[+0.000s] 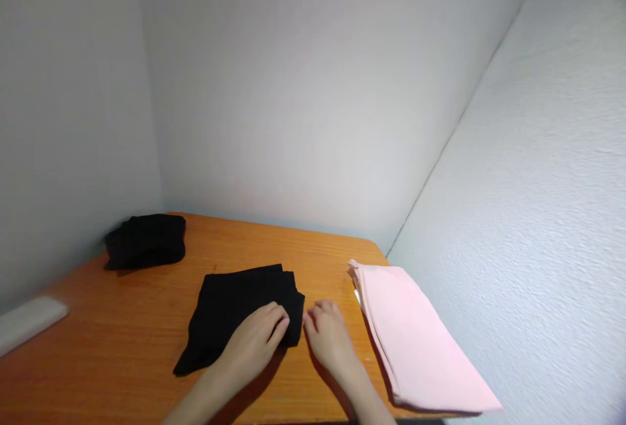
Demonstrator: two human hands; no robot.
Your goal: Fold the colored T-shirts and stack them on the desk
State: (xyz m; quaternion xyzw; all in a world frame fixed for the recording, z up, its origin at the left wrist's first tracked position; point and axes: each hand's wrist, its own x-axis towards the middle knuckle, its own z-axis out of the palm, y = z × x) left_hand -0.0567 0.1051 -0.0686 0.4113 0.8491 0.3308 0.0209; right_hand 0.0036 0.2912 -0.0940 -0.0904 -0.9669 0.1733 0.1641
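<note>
Well, the black cloth [235, 304] lies in the middle of the desk [112, 347], and it is already folded into a thick, flat pack. So I think the folding of this one is mostly done. What looks left is a last pat or a last tidy of its edge at 4 o'clock.

A stack of pink cloths [415, 340] sits neat at 3 o'clock, well apart from the black cloth. A lumpy black pile [147, 239] waits in the far corner at 10 o'clock. A white thing [27, 321] pokes in at 9 o'clock; I cannot tell what it is.

The left hand [254, 340] rests on top of the black cloth near its 5 o'clock corner. Its fingers [278, 321] lie loose and a bit bent. They press down and grab nothing.

The right hand [328, 337] sits on the desk just beside that same corner. Its fingers [320, 311] curl down with the tips on the wood and hold nothing. I cannot tell if they touch the cloth.
</note>
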